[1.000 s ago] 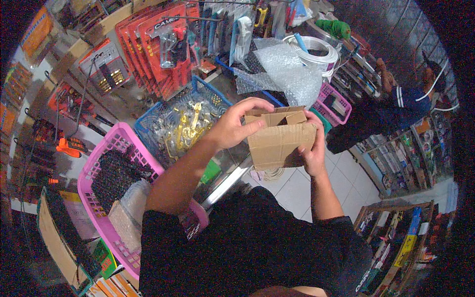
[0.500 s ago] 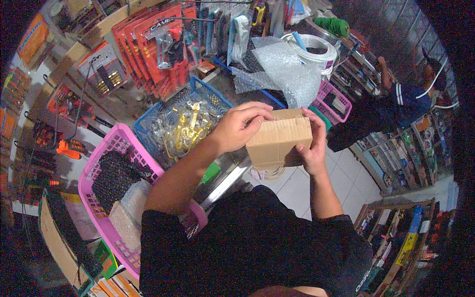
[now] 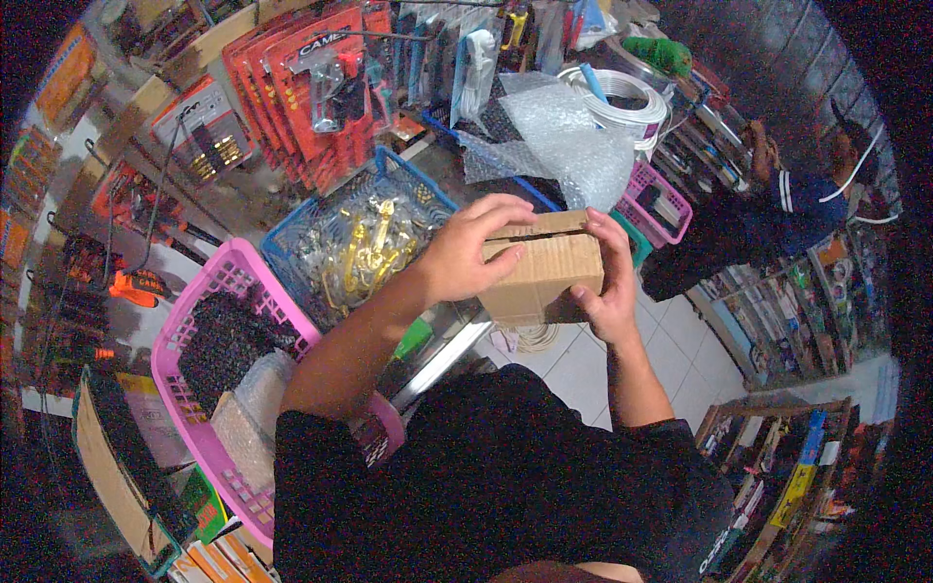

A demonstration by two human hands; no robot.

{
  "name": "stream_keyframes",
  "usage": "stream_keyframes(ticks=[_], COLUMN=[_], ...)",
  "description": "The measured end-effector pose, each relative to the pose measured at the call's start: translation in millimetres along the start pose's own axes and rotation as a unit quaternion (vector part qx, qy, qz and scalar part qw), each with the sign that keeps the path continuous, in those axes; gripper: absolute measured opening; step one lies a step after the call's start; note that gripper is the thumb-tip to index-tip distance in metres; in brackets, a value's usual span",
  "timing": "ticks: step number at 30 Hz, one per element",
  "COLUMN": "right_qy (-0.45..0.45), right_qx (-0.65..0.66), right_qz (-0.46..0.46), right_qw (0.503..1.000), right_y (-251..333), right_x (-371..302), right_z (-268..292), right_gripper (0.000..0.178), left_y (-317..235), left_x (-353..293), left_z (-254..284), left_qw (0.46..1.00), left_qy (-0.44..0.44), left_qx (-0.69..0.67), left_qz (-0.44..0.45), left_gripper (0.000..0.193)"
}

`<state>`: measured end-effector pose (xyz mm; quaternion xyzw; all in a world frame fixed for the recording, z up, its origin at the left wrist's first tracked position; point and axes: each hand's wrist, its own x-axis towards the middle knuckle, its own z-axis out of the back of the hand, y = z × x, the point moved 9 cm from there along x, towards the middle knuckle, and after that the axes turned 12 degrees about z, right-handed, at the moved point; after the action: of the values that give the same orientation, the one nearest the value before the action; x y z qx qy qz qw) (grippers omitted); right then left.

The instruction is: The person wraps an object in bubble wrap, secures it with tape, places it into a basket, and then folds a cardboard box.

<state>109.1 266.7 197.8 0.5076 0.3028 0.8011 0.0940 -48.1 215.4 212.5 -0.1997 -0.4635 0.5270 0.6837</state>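
A small brown cardboard box (image 3: 544, 272) is held up in front of my chest between both hands. My left hand (image 3: 478, 249) grips its left side, with the thumb on the near face and fingers over the top. At the right end, my right hand (image 3: 609, 277) clasps the box, fingers at the upper corner and thumb on the near face. A narrow dark gap runs between the top flaps. What the box contains is hidden.
At my left stand a pink basket (image 3: 167, 389) with black bits and bubble wrap, and a blue basket (image 3: 282, 238) of bagged gold and silver metal parts. Bubble wrap (image 3: 573, 136) and a white cable coil (image 3: 622, 112) lie ahead. Another person (image 3: 777, 209) is at the right.
A dark slit between the top flaps has opened wider. The box has shifted slightly left and up, and my left thumb has moved onto its near face.
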Motion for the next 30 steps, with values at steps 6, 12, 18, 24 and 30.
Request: stream_keyframes(ticks=[6,12,18,24,30], right_qy=[0.006,0.003,0.015,0.019,0.020], right_qx=[-0.004,0.004,-0.001,0.009,0.011], right_qz=[-0.011,-0.028,-0.032,-0.047,-0.062], right_qw=[1.000,1.000,0.999,0.999,0.998], right_y=[-5,-4,-4,-12,-17], right_x=[2,7,14,13,12], right_z=[1,1,-1,-3,-5], right_gripper=[0.063,0.061,0.061,0.062,0.062], left_y=[3,4,-1,-3,0], left_x=[0,0,0,0,1], left_z=[-12,-16,-13,-8,-5], left_qw=[0.998,0.995,0.994,0.989,0.991], left_qy=[0.053,0.081,0.074,0.064,0.053], left_qx=[0.044,0.063,0.077,0.130,0.122], left_qz=[0.015,0.004,-0.016,0.007,0.013], left_gripper=[0.031,0.037,0.047,0.057,0.056])
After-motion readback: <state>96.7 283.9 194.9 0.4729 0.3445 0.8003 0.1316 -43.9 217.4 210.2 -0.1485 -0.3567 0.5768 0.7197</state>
